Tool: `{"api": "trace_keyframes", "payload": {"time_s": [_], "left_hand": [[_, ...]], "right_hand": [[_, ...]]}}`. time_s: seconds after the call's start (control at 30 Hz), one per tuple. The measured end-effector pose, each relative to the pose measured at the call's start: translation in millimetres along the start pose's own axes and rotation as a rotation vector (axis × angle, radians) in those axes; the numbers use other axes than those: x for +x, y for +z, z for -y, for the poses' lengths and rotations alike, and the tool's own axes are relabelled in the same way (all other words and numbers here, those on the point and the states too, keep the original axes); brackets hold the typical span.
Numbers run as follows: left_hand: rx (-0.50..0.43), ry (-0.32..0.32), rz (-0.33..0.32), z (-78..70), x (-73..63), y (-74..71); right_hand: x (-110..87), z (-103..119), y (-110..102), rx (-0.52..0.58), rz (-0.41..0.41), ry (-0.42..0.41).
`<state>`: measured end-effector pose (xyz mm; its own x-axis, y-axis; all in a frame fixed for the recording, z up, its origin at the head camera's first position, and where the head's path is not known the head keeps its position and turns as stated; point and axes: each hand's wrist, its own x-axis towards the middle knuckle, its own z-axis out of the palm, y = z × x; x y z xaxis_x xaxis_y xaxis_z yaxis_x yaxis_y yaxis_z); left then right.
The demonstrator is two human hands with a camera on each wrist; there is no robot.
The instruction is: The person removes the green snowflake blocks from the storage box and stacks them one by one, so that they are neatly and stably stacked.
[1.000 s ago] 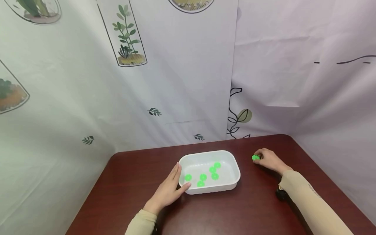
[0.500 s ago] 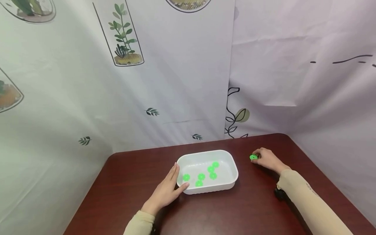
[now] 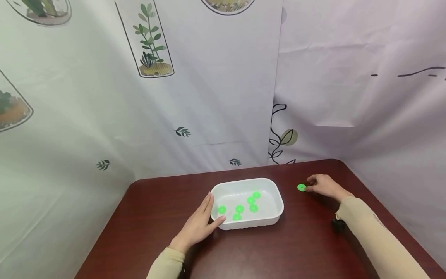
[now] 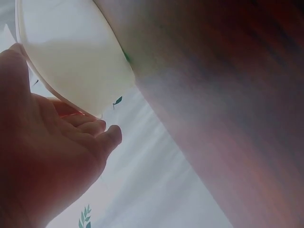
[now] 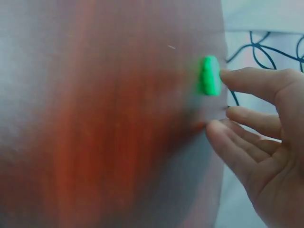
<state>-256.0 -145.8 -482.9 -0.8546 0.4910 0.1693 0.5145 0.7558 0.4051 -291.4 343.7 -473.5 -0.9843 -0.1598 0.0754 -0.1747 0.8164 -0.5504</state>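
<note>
Head | right hand (image 3: pixel 325 185) | pinch on 1 green disc (image 3: pixel 301 188) now loosened

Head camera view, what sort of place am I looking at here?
Probably an indoor tabletop setup, perhaps a screened-off corner: a dark reddish table is backed by hanging sheets printed with plants, and on it sits a white tray with green pieces inside.

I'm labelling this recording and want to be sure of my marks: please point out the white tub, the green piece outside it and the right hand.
White tub (image 3: pixel 252 223): head view, near outer wall.
Green piece (image 3: pixel 301 188): head view, upper face.
Right hand (image 3: pixel 325 185): head view, back of the hand.
</note>
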Motion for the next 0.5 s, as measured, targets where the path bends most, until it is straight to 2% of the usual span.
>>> {"api": "trace_keyframes", "payload": {"time_s": [0.23, 0.5], "left_hand": [[-0.008, 0.002, 0.012, 0.0, -0.3, -1.1], [0.012, -0.008, 0.024, 1.3, 1.4, -3.6]], "right_hand": [[11.7, 16.2, -19.9, -0.044, 0.032, -0.003], [38.4, 56.9, -35.9, -0.061, 0.068, -0.055]]}}
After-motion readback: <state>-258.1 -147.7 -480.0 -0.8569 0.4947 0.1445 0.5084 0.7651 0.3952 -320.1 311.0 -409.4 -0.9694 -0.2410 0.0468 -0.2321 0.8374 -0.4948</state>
